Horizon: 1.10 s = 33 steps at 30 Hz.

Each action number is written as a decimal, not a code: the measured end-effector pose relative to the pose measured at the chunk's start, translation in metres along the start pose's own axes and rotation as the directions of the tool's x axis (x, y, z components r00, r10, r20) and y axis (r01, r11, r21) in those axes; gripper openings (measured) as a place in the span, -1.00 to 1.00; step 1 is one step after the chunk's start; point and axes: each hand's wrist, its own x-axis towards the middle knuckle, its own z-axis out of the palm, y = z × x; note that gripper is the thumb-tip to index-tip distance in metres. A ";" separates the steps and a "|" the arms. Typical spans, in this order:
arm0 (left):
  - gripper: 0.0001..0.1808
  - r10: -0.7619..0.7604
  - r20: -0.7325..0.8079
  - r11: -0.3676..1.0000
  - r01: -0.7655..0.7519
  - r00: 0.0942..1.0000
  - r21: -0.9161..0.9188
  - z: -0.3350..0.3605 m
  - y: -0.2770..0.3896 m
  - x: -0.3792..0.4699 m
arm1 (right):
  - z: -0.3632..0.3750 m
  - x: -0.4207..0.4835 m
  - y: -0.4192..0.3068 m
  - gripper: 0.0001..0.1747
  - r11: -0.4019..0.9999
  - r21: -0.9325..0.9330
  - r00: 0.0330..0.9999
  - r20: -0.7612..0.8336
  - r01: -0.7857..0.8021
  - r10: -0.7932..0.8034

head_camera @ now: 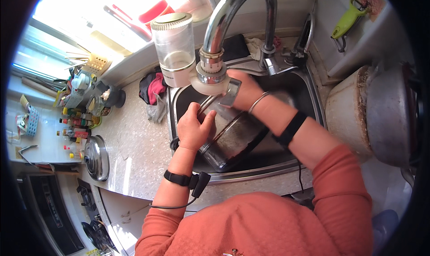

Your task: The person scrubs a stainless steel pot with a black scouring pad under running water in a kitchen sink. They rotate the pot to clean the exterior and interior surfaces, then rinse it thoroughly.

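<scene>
My left hand (195, 126) grips the upper edge of a boxy, soiled vessel (231, 135), its thumb on the near side. Metal rods run along this vessel, and its lower edge is dark and glossy. It stands tilted inside the stainless steel sink (183, 98). Behind the faucet head, my right hand (243, 88) is blurred at the far side of the vessel. Its fingers are mostly hidden, so whether it holds anything is unclear. A shiny flat piece (231, 92) sits in front of those fingers; what it belongs to is unclear. The chrome gooseneck faucet (215, 37) arches over both hands.
Left of the faucet stands a clear lidded canister (176, 51), beside dark and pink cloths (154, 86). A round metal lid (97, 158) and several bottles (79, 121) line the left counter. Large pots (386, 115) stand on the right. A green peeler (347, 20) hangs above.
</scene>
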 end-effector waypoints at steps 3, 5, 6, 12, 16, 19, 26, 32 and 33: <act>-0.54 -0.034 0.010 0.999 0.034 0.999 -0.034 -0.001 -0.002 0.001 | 0.011 -0.004 0.007 -0.86 0.998 -0.008 0.998 -0.017 0.064 -0.064; -0.52 -0.034 -0.016 0.999 0.033 0.999 -0.033 0.000 -0.003 0.001 | 0.001 -0.002 0.024 -0.88 0.999 -0.045 0.998 -0.046 0.032 -0.034; -0.51 -0.029 -0.021 0.999 0.028 0.999 -0.040 0.000 -0.004 0.001 | -0.005 -0.002 0.033 -0.96 0.988 -0.110 0.989 -0.112 -0.105 0.093; -0.52 -0.077 0.031 0.995 0.079 0.997 -0.068 0.002 -0.009 0.003 | 0.001 -0.011 0.048 -0.92 0.967 0.026 0.961 -0.121 0.254 -0.250; -0.55 -0.081 0.022 0.989 0.083 0.996 -0.124 0.002 -0.012 0.003 | 0.002 -0.012 0.044 -0.98 0.997 -0.075 0.986 -0.163 0.013 -0.025; -0.57 -0.111 0.042 0.988 0.115 0.993 -0.104 0.003 -0.013 0.002 | -0.005 -0.009 0.040 -0.98 0.977 -0.030 0.968 -0.146 -0.211 0.204; -0.58 -0.034 -0.019 0.996 0.033 0.999 -0.085 0.001 -0.011 0.001 | -0.005 -0.005 0.016 -0.95 0.966 -0.081 0.956 -0.183 -0.246 0.228; -0.60 -0.067 0.023 0.993 0.069 0.997 -0.094 0.001 -0.018 0.003 | -0.005 -0.007 0.010 -0.93 0.999 0.016 0.994 -0.092 -0.049 0.051; -0.61 -0.100 0.020 0.988 0.102 0.995 -0.118 0.000 -0.020 0.001 | -0.005 -0.008 0.013 -0.92 0.984 -0.052 0.977 -0.142 -0.168 0.159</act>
